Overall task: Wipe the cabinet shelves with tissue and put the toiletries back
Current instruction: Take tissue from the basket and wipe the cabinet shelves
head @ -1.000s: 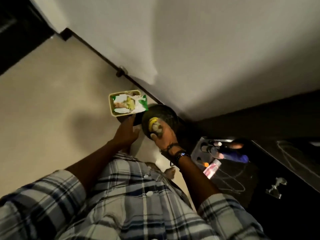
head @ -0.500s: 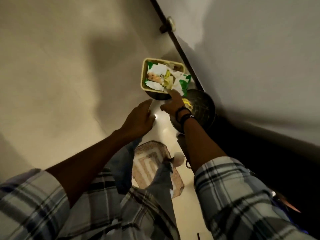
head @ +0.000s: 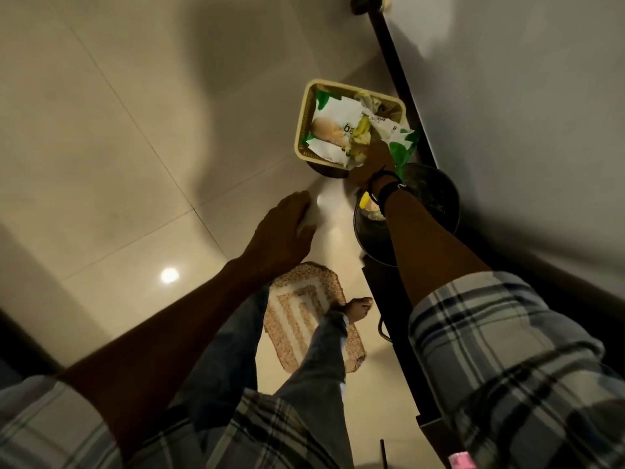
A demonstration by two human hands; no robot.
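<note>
Loosely spread, left hand (head: pixel 287 228) hovers over floor (head: pixel 135 164); right hand (head: pixel 372 160) at basket (head: pixel 302 126) rim, grip unclear.

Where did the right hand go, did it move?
Yes. The right hand went from over the round bin to the basket, now reaching onto the pack inside.

wipes pack (head: pixel 329 120) in basket (head: pixel 302 130) | round bin (head: pixel 436 198) just beside basket | mat (head: pixel 294 316) nearer, foot (head: pixel 358 308) on it

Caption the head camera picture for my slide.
Right hand reaches into the basket at the wipes pack; left hand is open.
</note>
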